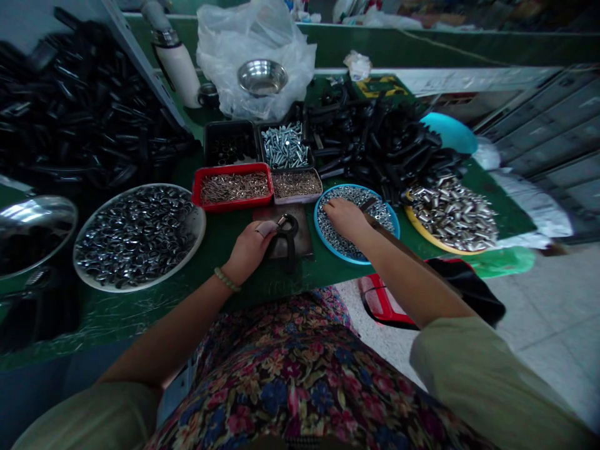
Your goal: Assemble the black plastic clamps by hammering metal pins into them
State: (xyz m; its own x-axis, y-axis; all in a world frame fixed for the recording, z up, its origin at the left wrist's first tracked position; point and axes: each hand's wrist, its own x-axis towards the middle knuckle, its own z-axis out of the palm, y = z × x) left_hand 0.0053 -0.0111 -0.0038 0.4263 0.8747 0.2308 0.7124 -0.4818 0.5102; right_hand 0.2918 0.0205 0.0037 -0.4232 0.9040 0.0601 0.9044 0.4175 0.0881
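My left hand (250, 247), with a bracelet at the wrist and a wrap on one finger, is closed on a black ring-shaped part (289, 240) with a short handle. A small shiny metal bit (282, 219) shows at its fingertips. Beneath the part lies a flat metal plate (305, 228) on the green bench. My right hand (344, 215) reaches into a blue basin (319, 236) of small metal nuts (344, 245). Its fingers are bent together among the nuts; whatever they pinch is hidden. A dark flat bar (369, 204) sits in the basin beyond that hand.
Left stands a white basin (200, 240) of curved metal pieces. Behind are a red tray (197, 194) of pins, a bin of screws (285, 147) and piled black parts (375, 137). A yellow basin (424, 236) of metal barrels sits right, beside a green bag (506, 261).
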